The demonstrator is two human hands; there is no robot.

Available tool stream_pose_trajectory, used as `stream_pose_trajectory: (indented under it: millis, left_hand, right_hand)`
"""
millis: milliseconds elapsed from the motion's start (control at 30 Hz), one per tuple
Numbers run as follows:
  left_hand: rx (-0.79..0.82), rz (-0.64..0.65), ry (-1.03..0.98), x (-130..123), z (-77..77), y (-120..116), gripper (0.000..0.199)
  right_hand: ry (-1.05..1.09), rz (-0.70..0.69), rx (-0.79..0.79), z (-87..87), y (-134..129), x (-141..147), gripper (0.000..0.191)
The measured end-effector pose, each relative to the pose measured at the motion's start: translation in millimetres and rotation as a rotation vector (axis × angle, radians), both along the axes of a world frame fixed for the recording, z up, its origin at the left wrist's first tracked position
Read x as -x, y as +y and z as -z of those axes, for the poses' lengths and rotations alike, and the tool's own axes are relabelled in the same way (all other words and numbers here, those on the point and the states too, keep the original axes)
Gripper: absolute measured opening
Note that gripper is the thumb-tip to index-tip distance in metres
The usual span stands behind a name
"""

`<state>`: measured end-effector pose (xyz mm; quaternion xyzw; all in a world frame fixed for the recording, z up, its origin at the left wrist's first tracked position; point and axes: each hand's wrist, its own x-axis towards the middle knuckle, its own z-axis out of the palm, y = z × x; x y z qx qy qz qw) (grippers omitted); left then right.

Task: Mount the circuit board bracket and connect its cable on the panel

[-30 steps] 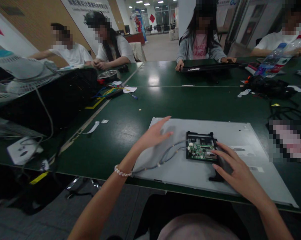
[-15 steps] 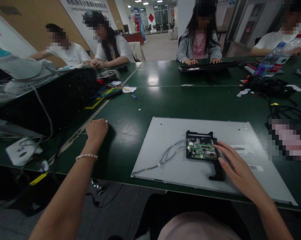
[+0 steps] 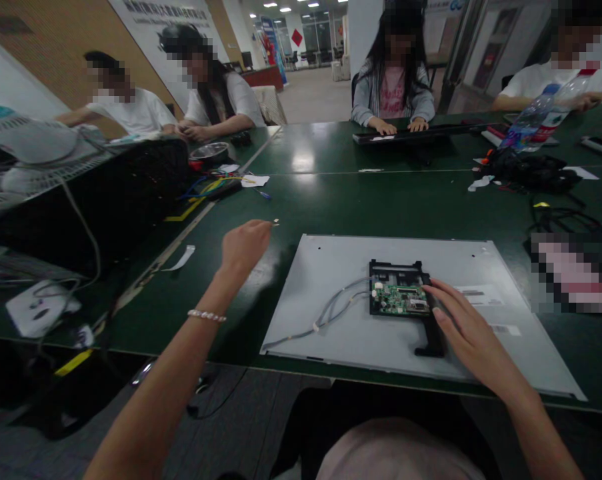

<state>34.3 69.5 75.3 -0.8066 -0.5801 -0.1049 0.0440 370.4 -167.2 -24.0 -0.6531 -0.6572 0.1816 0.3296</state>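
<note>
My left hand (image 3: 247,248) is closed over the green table, left of the grey panel; a tiny pale piece shows at its fingertips, too small to name. My right hand (image 3: 463,327) rests with fingers apart against the right side of a black bracket (image 3: 433,337) that bears a green circuit board (image 3: 398,300). Both lie on the flat grey panel (image 3: 341,267). Grey cables (image 3: 325,313) run from the board to the panel's lower left corner. A white strip (image 3: 183,258) lies on the table left of my left hand.
A black box (image 3: 145,193) and a white device (image 3: 38,308) stand at left. Wires and a round tin (image 3: 211,152) lie behind. Bottles (image 3: 531,120), black cables (image 3: 535,170) and a blurred pink object (image 3: 571,273) are at right. Several people sit across the table (image 3: 321,200).
My left hand has moved right and slightly away from me, and the white strip has come into view where it was. My right hand stays at the bracket.
</note>
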Motion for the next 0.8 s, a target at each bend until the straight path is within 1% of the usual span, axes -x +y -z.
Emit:
stream_pose_trajectory:
  millis: [33,67,133,167,233,267,333,433,600,800]
  left_hand:
    - [-0.015,0.073,-0.001,-11,3.6,-3,0.026]
    - [-0.031,0.187,-0.002,-26,7.3,-9,0.028]
    - [-0.059,0.481,-0.005,-63,14.4,-25,0.029]
    - [-0.054,0.600,0.016,-83,17.7,-34,0.028]
    - [-0.055,0.717,0.067,-120,23.7,-51,0.026]
    - [-0.059,0.752,0.100,-135,26.5,-57,0.025]
    - [-0.063,0.792,0.160,-156,32.2,-63,0.022]
    - [-0.037,0.794,0.206,-170,40.5,-62,0.022]
    - [0.017,0.773,0.212,-174,51.4,-53,0.022]
    - [-0.023,0.780,0.226,-175,56.0,-50,0.023]
  right_hand:
    - [0.002,0.001,-0.003,0.7,0,1,0.043]
    - [0.004,0.003,-0.004,1.2,0,1,0.043]
    - [0.006,0.005,0.000,1.9,-1,0,0.043]
    - [0.006,0.007,0.003,1.9,-2,-1,0.043]
    - [0.005,0.012,0.009,1.4,-3,-5,0.043]
    - [0.005,0.014,0.011,0.9,-4,-7,0.043]
    - [0.004,0.011,0.021,-0.3,-5,-11,0.043]
    - [0.003,0.010,0.029,-1.6,-5,-17,0.043]
    - [0.006,0.012,0.038,-0.5,0,-24,0.044]
    - [-0.016,0.011,0.031,3.0,4,-25,0.044]
